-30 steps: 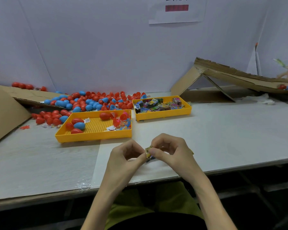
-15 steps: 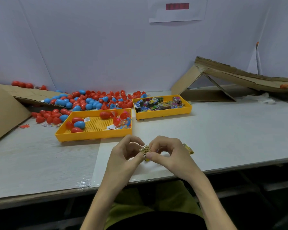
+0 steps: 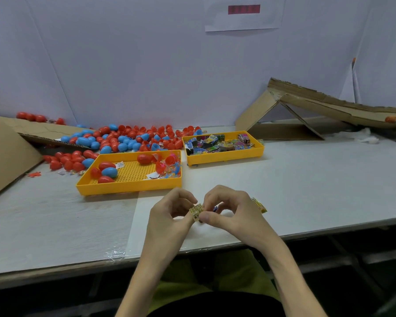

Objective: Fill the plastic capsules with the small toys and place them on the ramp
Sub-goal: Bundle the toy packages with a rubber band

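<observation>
My left hand (image 3: 169, 213) and my right hand (image 3: 231, 211) meet over the near middle of the table and together pinch a small yellow printed toy packet (image 3: 196, 211). A second piece of yellow packet (image 3: 259, 204) sticks out behind my right hand. A yellow tray (image 3: 128, 186) holds a few red and blue capsules (image 3: 109, 171) and loose bits. Another yellow tray (image 3: 224, 156) behind it holds several small wrapped toys (image 3: 217, 143). The cardboard ramp (image 3: 329, 106) slopes down to the right at the back right.
A heap of red and blue capsules (image 3: 128, 138) lies against the back wall, spilling off a cardboard sheet (image 3: 39, 131). A cardboard flap (image 3: 5, 156) stands at the left edge. Crumpled white plastic (image 3: 366, 136) lies below the ramp's end. The table's front edge (image 3: 329, 227) runs just under my wrists.
My hands have stayed in place while working the packet: its yellow end now shows between my thumbs, and a yellow piece has come out behind my right hand.
</observation>
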